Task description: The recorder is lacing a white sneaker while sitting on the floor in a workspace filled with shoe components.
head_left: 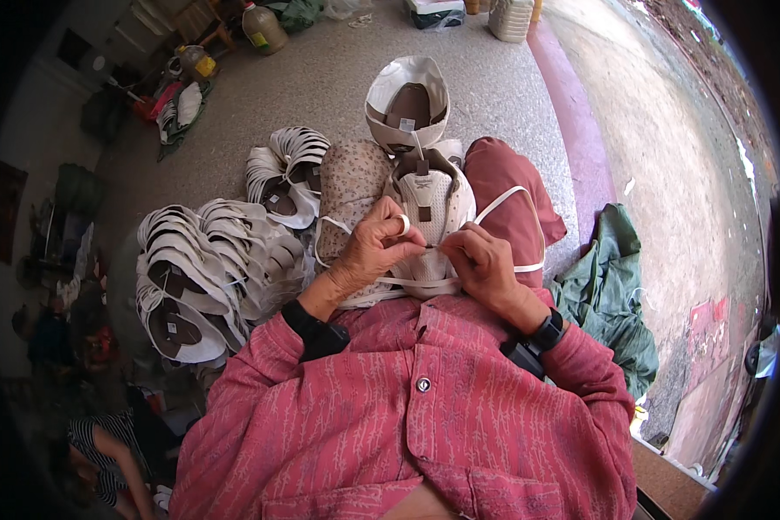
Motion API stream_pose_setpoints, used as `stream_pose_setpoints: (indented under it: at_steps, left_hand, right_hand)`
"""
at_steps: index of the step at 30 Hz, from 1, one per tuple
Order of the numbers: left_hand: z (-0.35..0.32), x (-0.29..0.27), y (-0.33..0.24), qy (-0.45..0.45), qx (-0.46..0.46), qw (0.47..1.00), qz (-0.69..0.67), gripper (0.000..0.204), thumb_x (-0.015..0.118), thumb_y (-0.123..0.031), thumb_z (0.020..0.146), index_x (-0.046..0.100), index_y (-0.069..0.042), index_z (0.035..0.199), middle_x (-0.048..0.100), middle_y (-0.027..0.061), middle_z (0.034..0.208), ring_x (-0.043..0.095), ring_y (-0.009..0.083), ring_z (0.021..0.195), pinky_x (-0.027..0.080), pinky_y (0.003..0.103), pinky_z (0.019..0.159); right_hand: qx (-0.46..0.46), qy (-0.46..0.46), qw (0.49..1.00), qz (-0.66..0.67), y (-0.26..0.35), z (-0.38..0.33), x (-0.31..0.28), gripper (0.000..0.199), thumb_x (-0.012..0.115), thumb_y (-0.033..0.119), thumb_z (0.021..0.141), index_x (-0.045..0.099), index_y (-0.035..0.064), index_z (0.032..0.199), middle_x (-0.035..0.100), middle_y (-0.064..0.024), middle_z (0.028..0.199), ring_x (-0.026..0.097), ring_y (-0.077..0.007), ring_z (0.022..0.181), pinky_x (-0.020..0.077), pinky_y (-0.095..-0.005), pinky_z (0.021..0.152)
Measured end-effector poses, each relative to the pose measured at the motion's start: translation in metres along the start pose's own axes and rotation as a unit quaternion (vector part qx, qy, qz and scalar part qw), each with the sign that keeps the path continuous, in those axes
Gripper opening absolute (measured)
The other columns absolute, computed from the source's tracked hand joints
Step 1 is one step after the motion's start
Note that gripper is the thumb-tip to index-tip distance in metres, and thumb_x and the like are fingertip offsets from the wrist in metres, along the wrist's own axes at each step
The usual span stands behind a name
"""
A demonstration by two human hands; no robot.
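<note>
Between my knees lies an off-white shoe upper [439, 188] with a brown patch on its perforated tongue. My left hand [374, 240] is closed over its near part, thumb and finger pinched together, with a white band round one finger. My right hand [487, 264] meets it there, its fingertips also pinched. A white shoelace [529, 208] runs from the upper in a loop over my right knee, and another loop lies over the left knee. The lace appears to be in both pinches, though the fingers hide its ends. Just beyond stands another off-white upper [375, 108] with a brown insole.
Stacked off-white uppers [178, 251] are piled to my left, with a smaller stack [286, 173] farther off. Green cloth [611, 295] lies to my right. Plastic jugs [264, 28] stand on the far floor. Another person's arm [121, 455] shows at lower left.
</note>
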State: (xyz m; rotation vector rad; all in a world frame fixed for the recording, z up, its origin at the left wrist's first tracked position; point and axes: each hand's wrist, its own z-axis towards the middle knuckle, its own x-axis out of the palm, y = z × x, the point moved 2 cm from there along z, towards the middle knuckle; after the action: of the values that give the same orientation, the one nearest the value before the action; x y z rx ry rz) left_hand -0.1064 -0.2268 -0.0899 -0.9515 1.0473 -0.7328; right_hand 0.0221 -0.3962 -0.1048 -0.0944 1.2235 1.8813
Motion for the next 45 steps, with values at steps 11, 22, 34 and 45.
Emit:
stream_pose_setpoints:
  at_steps: [11,22,34,45]
  left_hand:
    - [0.0006,-0.0002,0.0008,0.003,0.004,1.0,0.028,0.014,0.081,-0.005,0.076,0.073,-0.002,0.088,0.043,-0.0004,0.094,0.049,0.0117,0.09,0.043,0.024,0.079]
    - [0.0001,0.0005,0.0069,0.012,-0.005,1.0,-0.007,0.012,0.079,-0.001,0.078,0.071,0.002,0.088,0.041,0.0006,0.099,0.05,0.0104,0.092,0.047,0.022,0.079]
    - [-0.0021,-0.0004,0.0068,0.012,0.014,0.999,0.044,0.012,0.078,0.0,0.079,0.07,0.002,0.088,0.04,0.0008,0.1,0.051,0.0101,0.095,0.05,0.022,0.079]
    - [-0.0002,0.0007,-0.0007,0.014,0.005,1.0,0.005,0.017,0.077,-0.001,0.08,0.069,0.001,0.094,0.042,0.0001,0.099,0.052,0.0093,0.092,0.048,0.021,0.075]
  right_hand:
    - [-0.019,0.018,0.999,-0.041,0.0012,0.001,0.0011,0.008,0.068,0.003,0.084,0.062,0.0044,0.09,0.06,-0.0097,0.079,0.064,-0.0279,0.069,0.0492,-0.0357,0.059]
    - [0.008,0.023,0.999,0.037,0.0012,0.0032,0.0014,0.008,0.068,0.004,0.084,0.062,0.0043,0.09,0.06,-0.0114,0.08,0.064,-0.0305,0.067,0.0494,-0.0367,0.058]
    - [0.038,0.008,0.997,0.06,0.0034,-0.0006,-0.0013,0.008,0.068,0.004,0.085,0.063,0.0052,0.09,0.062,-0.0112,0.081,0.066,-0.0285,0.068,0.0507,-0.0343,0.059]
    - [0.004,0.025,1.0,-0.006,0.0022,0.0012,0.0041,0.01,0.07,0.003,0.083,0.063,0.0029,0.092,0.061,-0.0121,0.081,0.064,-0.0296,0.066,0.0496,-0.0352,0.058]
